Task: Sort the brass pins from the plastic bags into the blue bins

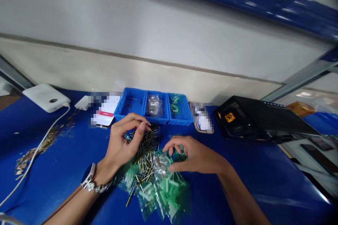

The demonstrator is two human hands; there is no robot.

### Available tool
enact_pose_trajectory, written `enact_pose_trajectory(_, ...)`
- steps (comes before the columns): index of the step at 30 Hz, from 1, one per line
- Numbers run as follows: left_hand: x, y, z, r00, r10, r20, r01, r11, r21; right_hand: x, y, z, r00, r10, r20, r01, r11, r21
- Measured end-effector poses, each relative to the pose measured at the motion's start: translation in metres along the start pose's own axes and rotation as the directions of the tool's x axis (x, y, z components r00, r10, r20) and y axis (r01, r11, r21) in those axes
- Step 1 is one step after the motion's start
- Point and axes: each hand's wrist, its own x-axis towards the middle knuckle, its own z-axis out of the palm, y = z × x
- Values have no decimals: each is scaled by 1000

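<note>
My left hand (124, 142), with a watch (91, 179) on its wrist, hovers over a pile of thin metal pins (148, 154) on the blue table, thumb and fingers pinched together; whatever it pinches is too small to make out. My right hand (191, 154) rests with curled fingers on small clear bags of green plastic parts (163, 188), which lie heaped at the near side of the pins.
Three blue bins (155, 107) stand behind the pile with a few pins, a clear bag and green parts. A black device (253, 119) sits at the right. A white box (46, 96) with a cable lies at the left, beside scattered scraps (31, 154).
</note>
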Motion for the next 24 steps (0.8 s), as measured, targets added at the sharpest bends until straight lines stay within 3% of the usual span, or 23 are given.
enact_pose_trajectory(4,-1,0,1,1000,-4,26,3,1000,6,0,-4,9,1000,-26,-11,23,975,-220)
enact_pose_trajectory(10,0,-1,1,997,-12,76,9,999,42,7,2,16,987,-111,-113,85,974,-211)
enact_pose_trajectory(14,2,0,1,980,-68,189,59,997,53,8,2,10,985,-20,-172,21,1000,4)
enact_pose_trajectory(18,0,-3,7,901,-238,363,251,968,11,7,0,1,981,59,-184,-16,974,227)
enact_pose_trajectory(21,-3,-9,12,871,-314,379,377,920,-105,8,-2,-1,986,72,-152,-21,950,313)
enact_pose_trajectory(24,-5,-13,13,853,-314,417,420,888,-190,9,-3,1,987,100,-126,-44,921,386)
